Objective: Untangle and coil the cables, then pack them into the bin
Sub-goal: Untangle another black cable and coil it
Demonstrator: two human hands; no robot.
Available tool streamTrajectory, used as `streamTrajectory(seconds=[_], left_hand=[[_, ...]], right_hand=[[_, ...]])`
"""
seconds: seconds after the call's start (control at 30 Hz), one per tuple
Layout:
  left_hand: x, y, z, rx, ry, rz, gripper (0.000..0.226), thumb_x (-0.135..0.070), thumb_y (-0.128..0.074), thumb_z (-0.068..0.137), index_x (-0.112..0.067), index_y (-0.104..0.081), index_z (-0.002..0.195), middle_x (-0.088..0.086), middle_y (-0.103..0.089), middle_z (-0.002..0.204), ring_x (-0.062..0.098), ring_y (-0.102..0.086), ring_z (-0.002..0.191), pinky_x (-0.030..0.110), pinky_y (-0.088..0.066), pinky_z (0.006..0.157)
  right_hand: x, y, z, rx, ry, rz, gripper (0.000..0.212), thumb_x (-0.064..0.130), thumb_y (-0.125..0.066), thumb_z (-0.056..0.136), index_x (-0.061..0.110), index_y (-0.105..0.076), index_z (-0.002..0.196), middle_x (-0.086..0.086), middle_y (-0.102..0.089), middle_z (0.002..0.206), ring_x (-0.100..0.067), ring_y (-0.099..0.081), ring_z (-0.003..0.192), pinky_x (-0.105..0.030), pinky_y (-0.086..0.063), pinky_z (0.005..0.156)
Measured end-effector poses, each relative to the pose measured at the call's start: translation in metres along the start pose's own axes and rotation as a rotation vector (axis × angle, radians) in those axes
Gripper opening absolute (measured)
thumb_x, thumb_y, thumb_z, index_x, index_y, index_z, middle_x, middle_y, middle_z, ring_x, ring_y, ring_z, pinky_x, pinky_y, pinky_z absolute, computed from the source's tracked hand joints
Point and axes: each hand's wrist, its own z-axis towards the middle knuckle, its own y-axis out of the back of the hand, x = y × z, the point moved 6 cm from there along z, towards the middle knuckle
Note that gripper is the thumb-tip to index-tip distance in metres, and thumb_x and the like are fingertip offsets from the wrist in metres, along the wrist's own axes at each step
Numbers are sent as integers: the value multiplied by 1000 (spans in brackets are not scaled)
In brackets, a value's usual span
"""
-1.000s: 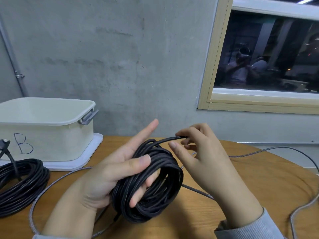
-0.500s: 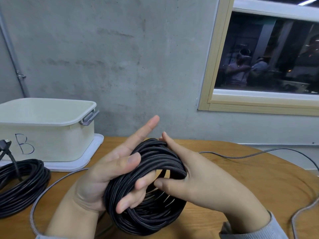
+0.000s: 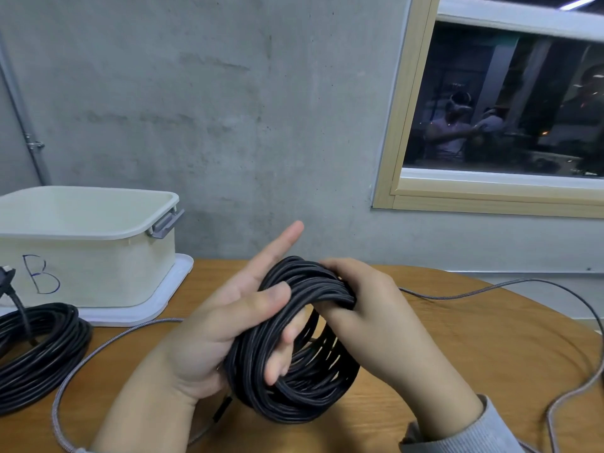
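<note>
A thick coil of black cable (image 3: pixel 294 371) hangs between my two hands above the round wooden table (image 3: pixel 474 354). My left hand (image 3: pixel 225 325) holds the coil's left side, thumb on top, fingers through the loop, index finger pointing up. My right hand (image 3: pixel 376 318) wraps over the top right of the coil and grips its strands. A cream bin (image 3: pixel 98 256) marked "B" stands at the back left on its white lid (image 3: pixel 170 299). A second black cable coil (image 3: pixel 36 351) lies on the table at the left edge.
A grey braided cable (image 3: pixel 483 291) runs loose across the table behind my hands, loops off the right edge and returns along the left front. A concrete wall and a wood-framed window stand right behind the table.
My right hand stopped feeding the cable end, came onto the coil and closed over its top right. The coil tilted slightly; the left hand kept its hold.
</note>
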Motion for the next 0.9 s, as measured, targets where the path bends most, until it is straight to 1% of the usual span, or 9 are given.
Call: streamTrajectory(seconds=[0.1,0.2,0.33,0.4,0.47,0.6,0.67,0.77,0.9], left_hand=[[-4,11,7,-277,4,188,79,-44,-85,59,-41,-53,131,11,-61,67,20,-58,48,25,-49,49],[-8,18,7,-471,-9,497,82,-53,-72,54,-43,-47,132,0,-69,78,12,-66,66,21,-52,62],[-2,15,7,-488,92,908,91,-71,-67,51,-64,-26,132,-27,-65,98,-7,-62,92,18,-47,82],[-3,18,7,-535,74,953,79,-63,-69,69,-55,-30,137,-19,-69,95,0,-65,87,24,-49,84],[-4,23,8,-564,43,935,61,-42,-70,81,-45,-40,135,-12,-70,78,9,-67,68,26,-51,74],[0,37,5,-597,68,873,64,-49,-68,72,-42,-47,133,-15,-69,97,13,-71,70,43,-56,81],[2,41,4,-639,91,899,58,-41,-70,81,-45,-46,133,-14,-68,99,14,-70,64,46,-56,81],[3,39,5,-635,106,942,57,-33,-65,86,-51,-39,134,-14,-68,93,11,-68,57,36,-55,77],[2,24,7,-439,124,974,67,-31,-64,88,-62,-26,134,-16,-65,72,10,-66,62,24,-52,71]], right_hand=[[-8,2,1,-83,-40,-70,18,9,-57,86,21,-65,97,9,-63,86,-3,-52,79,-11,-36,67],[-18,4,2,-170,-91,-154,20,7,-54,86,17,-61,102,3,-61,94,-12,-53,90,-19,-37,73],[-20,1,2,-182,-101,-241,26,4,-52,82,13,-59,105,0,-59,98,-16,-51,96,-22,-35,75],[-17,-1,2,-139,-71,-246,28,8,-54,83,15,-56,110,3,-56,102,-12,-50,99,-13,-33,76],[-12,-1,0,-74,-37,-202,37,23,-56,86,22,-49,122,11,-47,111,-1,-45,104,-3,-31,81],[-2,12,-3,-34,-28,-150,52,51,-47,82,36,-44,132,22,-41,117,8,-42,105,-5,-34,84],[-2,17,-3,-67,-6,-192,42,46,-48,85,35,-53,125,22,-47,107,3,-47,93,-5,-36,78],[-6,20,1,-192,50,-277,17,23,-58,91,21,-68,105,11,-54,92,-2,-45,80,-6,-34,72],[-17,29,2,-331,67,-288,11,13,-62,89,14,-71,95,3,-47,92,-1,-42,75,-3,-34,72]])
